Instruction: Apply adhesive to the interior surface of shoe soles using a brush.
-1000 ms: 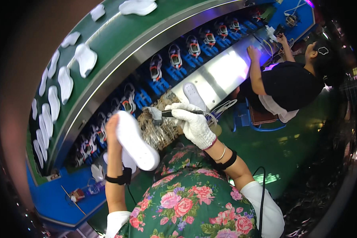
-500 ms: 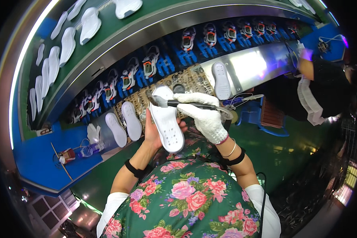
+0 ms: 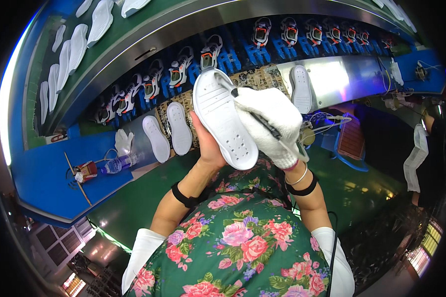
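My bare left hand (image 3: 209, 146) grips a white shoe sole (image 3: 224, 116) from its left side, heel part toward me, with small holes and raised lines showing. In a white knitted glove, my right hand (image 3: 272, 126) is closed around a black-handled brush (image 3: 267, 124) with a pale tube trailing from its rear end. The brush's tip rests at the right edge of the sole's far half; its bristles are mostly hidden. Two more white soles, one outer (image 3: 156, 138) and one inner (image 3: 179, 128), lie side by side to the left of my left hand.
Another sole (image 3: 301, 89) lies on the metal bench (image 3: 359, 79) at right. Beyond, several shoes (image 3: 181, 67) stand on blue holders in a row, below a shelf of white soles (image 3: 78, 47). A blue table (image 3: 44, 173) holds a bottle (image 3: 118, 164) and glove (image 3: 124, 142). Another person (image 3: 391, 143) is at right.
The sole has come up closer and tilted, its far end leaning left. The brush has moved from across the sole's far part to its right edge. My view has shifted slightly.
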### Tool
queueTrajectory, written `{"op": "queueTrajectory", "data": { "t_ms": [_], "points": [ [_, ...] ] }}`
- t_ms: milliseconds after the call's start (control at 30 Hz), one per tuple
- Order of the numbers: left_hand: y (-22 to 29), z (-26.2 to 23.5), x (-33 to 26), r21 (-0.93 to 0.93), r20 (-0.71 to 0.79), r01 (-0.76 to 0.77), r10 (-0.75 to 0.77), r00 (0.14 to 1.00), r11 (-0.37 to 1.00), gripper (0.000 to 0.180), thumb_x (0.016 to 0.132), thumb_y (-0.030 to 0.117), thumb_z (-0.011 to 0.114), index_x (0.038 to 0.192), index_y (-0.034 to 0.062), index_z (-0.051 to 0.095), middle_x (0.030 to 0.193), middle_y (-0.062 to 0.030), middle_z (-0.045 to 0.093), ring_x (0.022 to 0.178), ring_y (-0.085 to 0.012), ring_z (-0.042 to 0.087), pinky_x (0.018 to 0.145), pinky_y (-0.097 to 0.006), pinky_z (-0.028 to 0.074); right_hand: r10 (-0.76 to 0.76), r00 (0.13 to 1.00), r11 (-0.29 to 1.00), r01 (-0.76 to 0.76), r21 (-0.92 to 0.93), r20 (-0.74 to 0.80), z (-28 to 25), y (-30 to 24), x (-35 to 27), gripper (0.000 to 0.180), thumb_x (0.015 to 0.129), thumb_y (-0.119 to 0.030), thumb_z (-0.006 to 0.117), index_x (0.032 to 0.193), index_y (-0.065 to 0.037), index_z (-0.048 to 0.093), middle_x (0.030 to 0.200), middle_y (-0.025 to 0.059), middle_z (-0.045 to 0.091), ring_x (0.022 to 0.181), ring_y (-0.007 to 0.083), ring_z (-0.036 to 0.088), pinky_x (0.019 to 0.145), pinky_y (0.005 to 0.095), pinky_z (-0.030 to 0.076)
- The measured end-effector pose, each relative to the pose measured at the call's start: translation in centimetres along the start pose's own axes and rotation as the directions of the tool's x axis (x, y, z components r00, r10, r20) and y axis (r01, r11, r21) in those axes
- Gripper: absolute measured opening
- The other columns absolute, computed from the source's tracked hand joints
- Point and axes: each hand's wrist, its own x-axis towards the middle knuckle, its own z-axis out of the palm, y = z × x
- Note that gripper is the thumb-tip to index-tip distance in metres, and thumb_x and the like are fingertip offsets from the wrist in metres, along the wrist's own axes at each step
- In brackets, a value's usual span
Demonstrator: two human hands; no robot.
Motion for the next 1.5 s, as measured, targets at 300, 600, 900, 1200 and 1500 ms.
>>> {"op": "queueTrajectory", "data": {
  "t_ms": [300,600,900,1200,1500],
  "points": [
    [0.5,-1.8,-0.1,0.169,-0.103,0.138,-0.122,0.987,0.976,0.09,0.092,0.078,0.019,0.148,0.0097,0.035,0.14,-0.0131,0.051,0.125,-0.0276,0.054,0.106,-0.042,0.044,-0.156,0.981,0.986,0.162,-0.039,0.118,1.2,-1.7,-1.7,0.031,0.073,-0.001,0.075,0.103,-0.004,0.073,0.101,0.0138,0.072,0.089,0.0296,0.069,0.077,0.0375,0.054],
    [0.9,-3.1,0.0,-0.18,0.399,0.204,-0.118,0.909,0.962,0.09,0.091,0.079,0.02,0.151,0.0124,0.031,0.144,-0.0108,0.047,0.132,-0.0286,0.047,0.112,-0.044,0.037,-0.234,0.947,0.969,0.246,-0.032,0.219,1.6,-2.2,-1.9,0.03,0.075,-0.001,0.074,0.105,-0.004,0.073,0.105,0.0163,0.071,0.09,0.0291,0.069,0.079,0.0373,0.054],
    [2.1,-3.2,0.0,0.277,-0.071,0.093,-0.076,0.995,0.956,0.089,0.092,0.078,0.02,0.152,0.0133,0.028,0.146,-0.0119,0.044,0.132,-0.0287,0.046,0.111,-0.045,0.037,-0.246,0.933,0.965,0.261,-0.019,0.264,1.0,-1.6,-1.9,0.035,0.073,-0.003,0.073,0.108,-0.005,0.072,0.11,0.0139,0.071,0.096,0.0292,0.069,0.083,0.0381,0.054],
    [2.7,-2.7,0.7,-0.071,-0.048,0.094,-0.098,0.994,0.993,0.096,0.087,0.084,0.02,0.138,0.0057,0.043,0.111,-0.019,0.064,0.096,-0.0285,0.066,0.084,-0.041,0.055,-0.27,0.916,0.956,0.292,-0.031,0.296,0.3,-1.3,-2.6,0.029,0.077,-0.006,0.073,0.106,-0.008,0.072,0.104,0.0101,0.072,0.086,0.0299,0.069,0.078,0.0372,0.055],
    [3.8,-3.0,1.9,0.269,0.099,0.051,-0.08,0.992,0.962,0.11,0.075,0.095,0.02,0.127,0.0027,0.05,0.091,-0.0204,0.064,0.076,-0.03,0.064,0.066,-0.041,0.054,-0.244,0.946,0.969,0.247,0.016,0.215,0.7,-1.4,-3.2,0.025,0.075,-0.005,0.073,0.1,-0.009,0.074,0.101,0.0095,0.073,0.086,0.028,0.069,0.075,0.0369,0.055]
  ]
}}
